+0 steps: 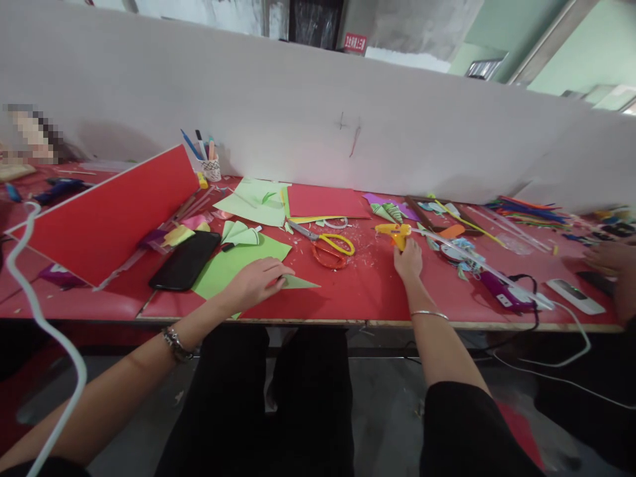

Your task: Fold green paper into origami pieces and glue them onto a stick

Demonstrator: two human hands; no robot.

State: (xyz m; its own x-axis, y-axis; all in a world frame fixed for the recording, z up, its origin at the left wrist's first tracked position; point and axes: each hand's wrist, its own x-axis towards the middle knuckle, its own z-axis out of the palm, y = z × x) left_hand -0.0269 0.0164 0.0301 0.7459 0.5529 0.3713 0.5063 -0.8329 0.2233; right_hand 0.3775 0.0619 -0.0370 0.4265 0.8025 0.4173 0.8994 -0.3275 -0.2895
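My left hand (258, 279) rests on the red table (358, 298), its fingers pinched on a pale green folded paper triangle (298, 283) that lies beside a green paper sheet (233, 262). My right hand (408, 260) is wrapped round the handle of a yellow glue gun (395, 232) that stands on the table, nozzle pointing left. Scissors with orange and yellow handles (328, 248) lie between the two hands.
A black phone (185, 260) lies left of the green sheet, beside a leaning red board (106, 215). A pen cup (211, 165), coloured papers (322, 200), paper scraps, sticks and a purple tool (501, 291) crowd the table. Another person's hand (613, 257) is at the right edge.
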